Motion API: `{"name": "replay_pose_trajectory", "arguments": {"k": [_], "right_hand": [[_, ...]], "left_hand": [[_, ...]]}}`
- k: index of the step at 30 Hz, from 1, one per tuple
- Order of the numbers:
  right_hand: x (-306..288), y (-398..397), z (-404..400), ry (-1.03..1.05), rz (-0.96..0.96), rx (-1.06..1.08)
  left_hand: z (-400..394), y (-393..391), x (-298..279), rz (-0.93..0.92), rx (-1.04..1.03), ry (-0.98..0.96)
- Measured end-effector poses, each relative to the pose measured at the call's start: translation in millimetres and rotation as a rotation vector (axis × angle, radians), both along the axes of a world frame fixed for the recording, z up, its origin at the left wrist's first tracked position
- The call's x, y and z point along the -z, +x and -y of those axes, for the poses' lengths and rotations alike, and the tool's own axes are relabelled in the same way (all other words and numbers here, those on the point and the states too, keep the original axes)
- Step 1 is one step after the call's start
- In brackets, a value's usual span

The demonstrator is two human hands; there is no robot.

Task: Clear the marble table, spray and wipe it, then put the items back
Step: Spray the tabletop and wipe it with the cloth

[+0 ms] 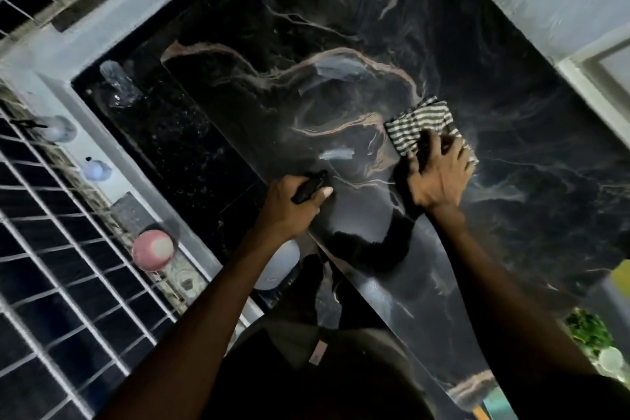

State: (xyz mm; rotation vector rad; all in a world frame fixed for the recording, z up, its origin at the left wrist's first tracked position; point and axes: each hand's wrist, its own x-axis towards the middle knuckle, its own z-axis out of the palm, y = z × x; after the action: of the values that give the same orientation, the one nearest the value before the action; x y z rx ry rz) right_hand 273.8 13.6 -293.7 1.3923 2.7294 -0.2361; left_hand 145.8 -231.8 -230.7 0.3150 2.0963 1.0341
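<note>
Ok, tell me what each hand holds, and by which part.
Left hand grips the spray bottle by its black head. Right hand presses the striped cloth, fingers spread over its near edge.

No legible text, brand, number or sign in the head view. Small pale tag (319, 352) on the person's dark clothing near the bottom centre: too blurred to tell whether it carries print. White spray bottle (278, 268), partly hidden under the left wrist: a faint dark mark low on its body, unreadable. Pink-lidded container (153, 249) on the sill: no lettering made out. Frame is dim and smeared throughout.
</note>
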Motion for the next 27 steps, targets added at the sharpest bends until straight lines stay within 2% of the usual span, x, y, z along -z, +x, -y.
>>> {"name": "replay_pose_trajectory", "arguments": {"k": [2, 5, 8, 10, 14, 18, 22, 24, 25, 27], "right_hand": [[-1.3, 1.8, -10.4, 0.015, 0.006, -0.061], [-1.7, -4.0, -35.2, 0.043, 0.066, -0.101], [2.5, -12.5, -48.7, 0.064, 0.092, -0.098], [5.9, -22.7, -47.2, 0.059, 0.073, -0.033], [10.1, -50.8, -15.8, 0.023, -0.029, 0.107], [15.6, -61.3, 70.9, -0.101, -0.124, -0.174], [14.9, -33.6, 150.5, -0.237, -0.207, -0.659], [16.8, -21.5, 133.5, -0.235, -0.214, -0.849], [17.8, -19.3, 112.5, -0.199, -0.216, -0.878], [21.3, -22.0, 57.2, -0.085, -0.207, -0.739]], "left_hand": [[-2.8, -3.5, 3.2, -0.012, 0.058, 0.005], [-7.5, -5.5, 5.4, -0.123, 0.085, 0.038], [-6.6, -3.5, 10.1, -0.051, 0.012, 0.025], [-1.3, 0.2, 14.6, 0.015, -0.036, 0.021], [9.8, 12.0, 13.0, -0.01, -0.058, 0.015], [20.8, 20.9, 16.4, -0.021, -0.14, -0.015], [30.1, 31.6, 14.1, -0.05, -0.197, -0.032], [30.8, 36.3, 10.4, -0.068, -0.215, -0.031], [31.9, 38.0, 10.5, -0.063, -0.225, -0.038], [35.1, 39.5, 10.3, -0.044, -0.236, -0.053]]}}
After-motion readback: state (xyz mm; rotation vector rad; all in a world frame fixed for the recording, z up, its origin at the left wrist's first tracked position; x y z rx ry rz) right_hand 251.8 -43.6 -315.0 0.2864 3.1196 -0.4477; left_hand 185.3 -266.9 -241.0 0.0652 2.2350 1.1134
